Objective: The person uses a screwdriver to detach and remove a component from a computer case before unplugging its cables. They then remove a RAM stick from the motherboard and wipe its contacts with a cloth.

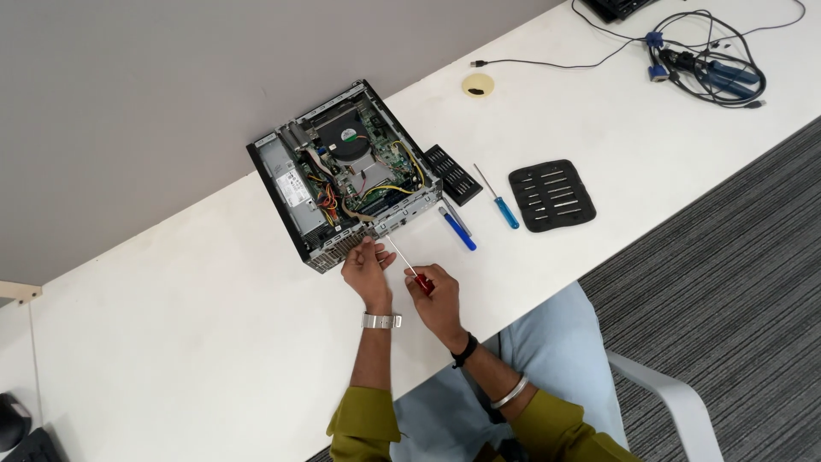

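Right hand (pixel 438 295): gripping the red handle of a screwdriver (pixel 410 271), fingers wrapped tight around it; the thin shaft is pointing toward 11 o'clock, its tip meeting the front edge of the computer case.
Left hand (pixel 366 267): resting half-curled against the case's front grille, fingertips touching the metal, holding nothing that is showing.
Computer case (pixel 346 175): lying open on the white table (pixel 171 325), at 12 o'clock from the hands; inside are sitting a round black fan, a green board and bundles of yellow, red and orange wires.
Label: a white rectangular sticker is lying on the grey metal box in the case's left part, at 10 o'clock from the left hand; its print is too small to tell.
Bit tray (pixel 552 195): a black rounded holder at 2 o'clock from the right hand, carrying rows of slim metal bits.
Blue screwdrivers (pixel 458 229): lying between case and tray.
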